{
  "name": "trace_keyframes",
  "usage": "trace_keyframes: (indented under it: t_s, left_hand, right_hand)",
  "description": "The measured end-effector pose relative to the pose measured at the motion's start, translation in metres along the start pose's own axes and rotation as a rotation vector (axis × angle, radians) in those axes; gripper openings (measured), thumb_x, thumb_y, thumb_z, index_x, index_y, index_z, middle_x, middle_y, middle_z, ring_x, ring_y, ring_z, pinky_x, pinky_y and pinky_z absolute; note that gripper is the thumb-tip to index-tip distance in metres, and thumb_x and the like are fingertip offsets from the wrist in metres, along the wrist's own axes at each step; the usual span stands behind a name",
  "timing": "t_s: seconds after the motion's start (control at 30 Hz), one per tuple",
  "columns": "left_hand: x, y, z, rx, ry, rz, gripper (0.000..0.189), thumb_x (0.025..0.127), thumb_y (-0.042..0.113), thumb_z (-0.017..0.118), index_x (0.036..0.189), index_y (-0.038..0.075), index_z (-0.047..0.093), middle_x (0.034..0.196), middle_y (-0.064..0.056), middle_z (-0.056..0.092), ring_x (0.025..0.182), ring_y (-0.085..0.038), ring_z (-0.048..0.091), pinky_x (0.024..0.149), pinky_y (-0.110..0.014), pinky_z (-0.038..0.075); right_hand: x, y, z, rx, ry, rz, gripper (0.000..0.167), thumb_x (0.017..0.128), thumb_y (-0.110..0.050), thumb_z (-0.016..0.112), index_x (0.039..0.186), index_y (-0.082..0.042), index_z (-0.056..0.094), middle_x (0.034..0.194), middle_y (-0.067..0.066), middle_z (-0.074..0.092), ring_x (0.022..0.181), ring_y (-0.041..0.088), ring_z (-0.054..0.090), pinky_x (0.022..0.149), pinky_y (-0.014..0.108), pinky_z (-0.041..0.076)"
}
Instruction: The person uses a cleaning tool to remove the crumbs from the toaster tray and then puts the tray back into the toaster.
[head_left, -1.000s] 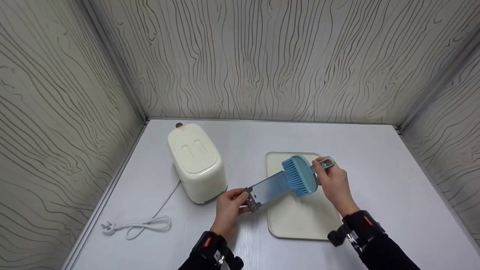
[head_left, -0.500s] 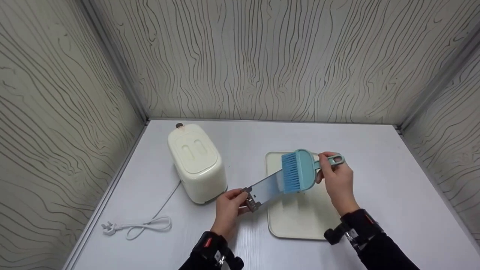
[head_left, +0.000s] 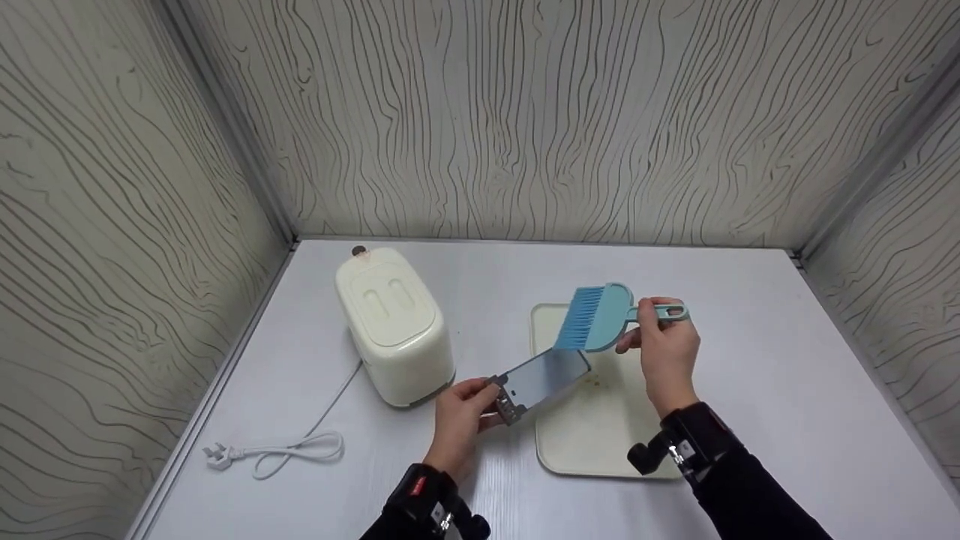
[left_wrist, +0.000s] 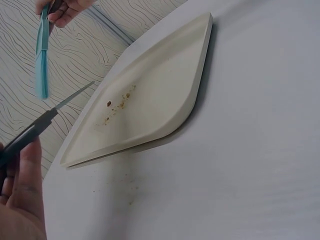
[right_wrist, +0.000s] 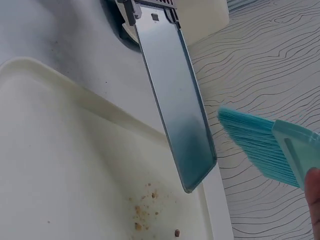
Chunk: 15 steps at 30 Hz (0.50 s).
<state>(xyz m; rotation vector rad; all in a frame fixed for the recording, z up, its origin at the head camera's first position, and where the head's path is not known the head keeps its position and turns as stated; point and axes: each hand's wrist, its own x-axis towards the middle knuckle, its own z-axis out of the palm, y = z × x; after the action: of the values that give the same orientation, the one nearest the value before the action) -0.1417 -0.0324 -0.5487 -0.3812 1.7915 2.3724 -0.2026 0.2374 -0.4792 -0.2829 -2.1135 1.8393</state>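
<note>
My left hand pinches the dark end of a metal crumb tray, which is tilted over the left side of a cream tray. In the right wrist view the crumb tray's surface looks bare and shiny. My right hand grips the handle of a light-blue brush, its bristles pointing left. Bristles and crumb tray overlap in the head view, while both wrist views show a gap between them. Brown crumbs lie scattered on the cream tray below.
A cream toaster with a closed lid stands left of my left hand. Its white cord and plug lie looped at the table's left. Small crumbs dot the white table beside the tray. Patterned panels enclose the back and sides.
The brush has moved off the crumb tray's far end, up toward the back, leaving that end exposed. Crumbs on the cream tray now show. My left hand has barely moved.
</note>
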Motion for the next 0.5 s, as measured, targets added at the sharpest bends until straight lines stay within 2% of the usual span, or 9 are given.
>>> trace_keyframes:
  t_s: [0.23,0.5]
  left_hand:
    - [0.000,-0.002,0.001,-0.029,-0.022,0.013,0.023,0.096,0.005,0.066,0.114,-0.009,0.065,0.097,-0.014,0.070,0.083,-0.019,0.071,0.076,-0.035,0.064]
    - [-0.001,-0.001,0.000,-0.031,-0.006,0.018,0.023,0.096,0.003,0.065,0.115,-0.011,0.064,0.095,-0.012,0.069,0.081,-0.017,0.069,0.074,-0.033,0.063]
  right_hand:
    - [-0.001,0.009,-0.003,-0.080,-0.014,0.076,0.028,0.107,-0.034,0.051,0.117,-0.007,0.051,0.082,0.011,0.065,0.058,0.018,0.067,0.060,0.026,0.059]
    - [-0.004,0.015,-0.014,-0.132,0.002,0.103,0.030,0.108,-0.034,0.049,0.117,-0.006,0.052,0.080,0.009,0.065,0.058,0.020,0.068,0.060,0.027,0.060]
